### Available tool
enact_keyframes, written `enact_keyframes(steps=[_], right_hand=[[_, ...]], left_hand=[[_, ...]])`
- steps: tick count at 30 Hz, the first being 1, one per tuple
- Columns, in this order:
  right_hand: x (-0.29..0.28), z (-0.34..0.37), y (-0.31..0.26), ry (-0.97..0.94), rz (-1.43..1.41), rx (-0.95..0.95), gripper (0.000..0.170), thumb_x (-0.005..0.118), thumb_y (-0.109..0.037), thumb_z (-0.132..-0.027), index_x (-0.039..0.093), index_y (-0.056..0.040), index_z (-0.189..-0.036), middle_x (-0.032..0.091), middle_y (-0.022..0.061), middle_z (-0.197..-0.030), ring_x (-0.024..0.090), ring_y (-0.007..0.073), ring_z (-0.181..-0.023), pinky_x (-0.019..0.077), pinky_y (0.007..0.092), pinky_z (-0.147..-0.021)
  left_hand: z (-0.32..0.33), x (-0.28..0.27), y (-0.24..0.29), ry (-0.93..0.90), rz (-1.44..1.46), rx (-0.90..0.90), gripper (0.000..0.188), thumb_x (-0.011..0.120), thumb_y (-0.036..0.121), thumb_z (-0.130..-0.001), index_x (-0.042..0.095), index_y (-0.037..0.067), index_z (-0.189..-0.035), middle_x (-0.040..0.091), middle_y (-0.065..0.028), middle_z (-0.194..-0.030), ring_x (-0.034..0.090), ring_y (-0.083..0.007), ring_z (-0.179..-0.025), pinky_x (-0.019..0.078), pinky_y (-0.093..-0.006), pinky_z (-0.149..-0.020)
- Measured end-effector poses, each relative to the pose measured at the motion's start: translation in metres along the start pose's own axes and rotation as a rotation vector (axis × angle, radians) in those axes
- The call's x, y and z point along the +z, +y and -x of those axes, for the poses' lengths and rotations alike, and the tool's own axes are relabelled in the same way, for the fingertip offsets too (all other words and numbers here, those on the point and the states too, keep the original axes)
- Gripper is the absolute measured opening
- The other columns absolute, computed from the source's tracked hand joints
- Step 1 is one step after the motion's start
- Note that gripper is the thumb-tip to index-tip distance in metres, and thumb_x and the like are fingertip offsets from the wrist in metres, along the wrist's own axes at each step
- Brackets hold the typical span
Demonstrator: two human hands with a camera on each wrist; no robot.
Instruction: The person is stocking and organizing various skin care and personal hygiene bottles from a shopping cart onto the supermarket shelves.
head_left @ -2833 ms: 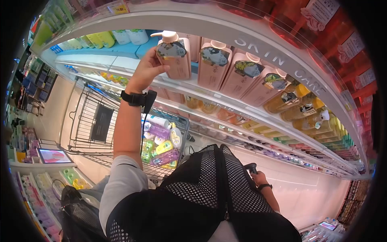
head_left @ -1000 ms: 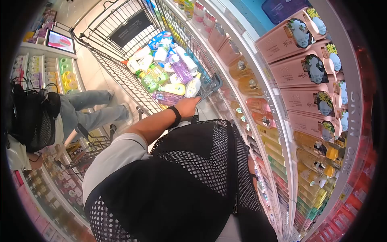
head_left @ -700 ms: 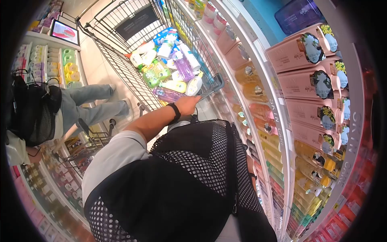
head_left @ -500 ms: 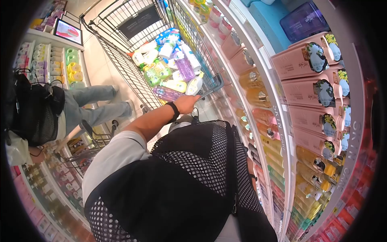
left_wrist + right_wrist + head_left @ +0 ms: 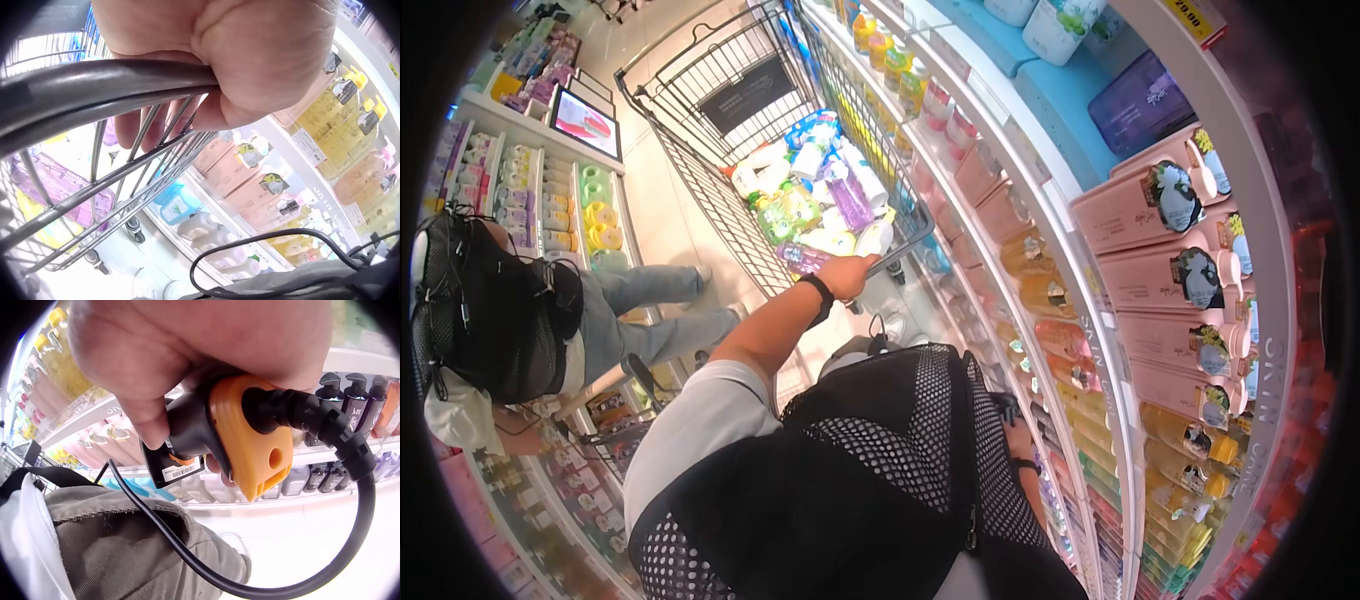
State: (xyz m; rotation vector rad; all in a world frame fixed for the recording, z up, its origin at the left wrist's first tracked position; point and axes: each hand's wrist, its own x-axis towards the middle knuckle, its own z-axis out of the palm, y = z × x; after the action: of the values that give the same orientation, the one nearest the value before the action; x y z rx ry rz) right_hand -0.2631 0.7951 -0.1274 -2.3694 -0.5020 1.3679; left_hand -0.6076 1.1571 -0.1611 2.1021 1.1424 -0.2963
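Observation:
My left hand (image 5: 847, 275) grips the dark handle (image 5: 112, 81) of a wire shopping cart (image 5: 745, 97), the palm over the bar and fingers wrapped beyond it. In the cart lie several bottles and packs, among them a purple bottle (image 5: 847, 198), green bottles (image 5: 788, 210) and a blue pack (image 5: 812, 130). My right hand (image 5: 194, 344) hangs low at my side, partly hidden behind the black mesh vest in the head view. Its fingers grip a black-and-orange handheld device (image 5: 250, 437) with a thick black cable (image 5: 350, 550).
Shelves on the right hold pink pump bottles (image 5: 1140, 207), yellow bottles (image 5: 1190, 435) and a purple bottle lying tilted (image 5: 1142, 103). To the left stands another person (image 5: 490, 310) with a second cart (image 5: 615, 440), near a shelf unit with a screen (image 5: 587, 122).
My left hand has left a pink pump bottle on the shelf and now grips the cart handle. Over the last second the shelf bottles and the other person shift in the head view.

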Motion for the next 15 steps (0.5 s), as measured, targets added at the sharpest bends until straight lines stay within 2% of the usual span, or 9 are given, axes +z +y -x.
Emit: enact_keyframes(steps=[3,5,6,7,10,11,13,15], right_hand=[[-0.004,-0.002,0.001,-0.039,0.011,0.028,0.016,0.064,-0.014,-0.081,0.056,0.0,-0.083,0.055,0.0074,-0.063,0.053,0.0176,-0.048,0.0408,0.0323,-0.042],[-0.005,-0.009,0.008,-0.055,0.005,0.023,0.016,0.064,-0.014,-0.081,0.057,0.0006,-0.082,0.055,0.0072,-0.064,0.053,0.0179,-0.049,0.0407,0.0324,-0.043],[-0.007,-0.011,0.01,-0.057,0.007,0.005,0.016,0.064,-0.014,-0.081,0.057,0.0008,-0.082,0.055,0.007,-0.064,0.053,0.0178,-0.049,0.0408,0.0323,-0.044],[-0.007,-0.015,0.011,-0.056,0.007,-0.01,0.016,0.064,-0.014,-0.081,0.058,0.001,-0.082,0.055,0.0068,-0.064,0.053,0.0178,-0.049,0.0409,0.0322,-0.044],[-0.011,-0.016,-0.001,-0.04,-0.004,0.001,0.017,0.065,-0.015,-0.081,0.058,0.0003,-0.083,0.055,0.006,-0.064,0.054,0.0168,-0.05,0.0415,0.0311,-0.045],[-0.013,-0.015,-0.007,-0.016,0.031,-0.012,0.017,0.065,-0.016,-0.081,0.059,-0.0001,-0.084,0.055,0.0057,-0.065,0.054,0.0163,-0.05,0.0417,0.0308,-0.045],[-0.016,-0.018,-0.014,-0.037,0.013,0.009,0.017,0.065,-0.016,-0.081,0.059,-0.001,-0.085,0.055,0.0053,-0.065,0.054,0.0155,-0.051,0.0417,0.0302,-0.046],[-0.015,-0.022,-0.017,-0.016,0.01,0.047,0.016,0.064,-0.015,-0.081,0.059,-0.0013,-0.087,0.055,0.0052,-0.066,0.054,0.0154,-0.051,0.0418,0.0303,-0.046]], left_hand=[[-0.005,-0.009,-0.005,0.022,-0.043,-0.072,0.044,0.048,0.01,-0.083,0.047,0.014,-0.127,0.066,-0.0209,-0.097,0.063,-0.0384,-0.091,0.0486,-0.0476,-0.078],[-0.006,-0.015,-0.01,0.077,-0.085,-0.203,0.04,0.047,0.015,-0.087,0.047,0.009,-0.127,0.066,-0.0209,-0.095,0.063,-0.0382,-0.092,0.0486,-0.0471,-0.079],[-0.004,-0.018,-0.012,0.101,-0.066,-0.246,0.039,0.048,0.026,-0.09,0.052,0.005,-0.123,0.066,-0.0222,-0.098,0.063,-0.0382,-0.093,0.0482,-0.047,-0.082],[-0.005,-0.02,-0.018,0.104,-0.072,-0.25,0.039,0.048,0.026,-0.09,0.052,0.005,-0.123,0.066,-0.0222,-0.098,0.063,-0.0382,-0.093,0.0482,-0.047,-0.082],[-0.01,-0.023,-0.035,0.237,0.12,-0.286,0.044,0.051,0.041,-0.088,0.064,0.006,-0.113,0.065,-0.0231,-0.102,0.063,-0.0387,-0.093,0.0477,-0.047,-0.084],[-0.011,-0.03,-0.034,0.198,0.088,-0.335,0.041,0.051,0.04,-0.088,0.066,0.01,-0.112,0.066,-0.0215,-0.1,0.063,-0.0381,-0.093,0.0482,-0.0461,-0.084],[-0.011,-0.045,-0.032,0.185,0.07,-0.386,0.038,0.05,0.038,-0.089,0.067,0.009,-0.108,0.066,-0.0195,-0.102,0.062,-0.0358,-0.098,0.0477,-0.0448,-0.086],[-0.012,-0.056,-0.034,0.207,0.019,-0.406,0.038,0.05,0.038,-0.088,0.067,0.01,-0.107,0.066,-0.0193,-0.101,0.063,-0.0356,-0.095,0.0482,-0.0448,-0.085]])
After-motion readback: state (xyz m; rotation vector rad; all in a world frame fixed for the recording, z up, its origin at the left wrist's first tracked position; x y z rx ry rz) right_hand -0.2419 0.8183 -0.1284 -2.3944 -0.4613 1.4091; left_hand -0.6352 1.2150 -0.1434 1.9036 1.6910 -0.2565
